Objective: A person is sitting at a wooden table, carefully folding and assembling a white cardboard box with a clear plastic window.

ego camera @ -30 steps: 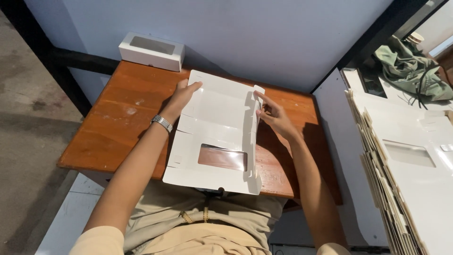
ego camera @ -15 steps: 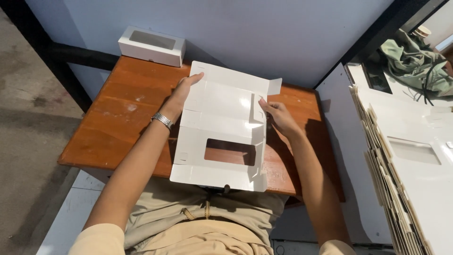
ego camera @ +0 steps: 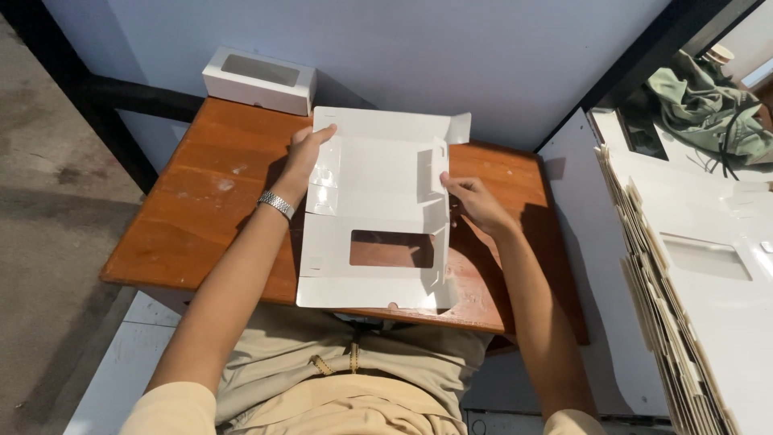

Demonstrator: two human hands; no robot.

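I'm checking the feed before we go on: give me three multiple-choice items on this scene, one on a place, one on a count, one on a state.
1. Where is the finished windowed box?
A. far left table corner
B. on the lap
C. under the flat box blank
2. How many hands touch the flat box blank?
A. none
B. one
C. two
3. The blank is:
A. fully closed
B. lying open, side flaps raised
C. crumpled

A: it sits at the table's far left corner.
C: left hand and right hand hold its sides.
B: it lies spread, window showing wood.
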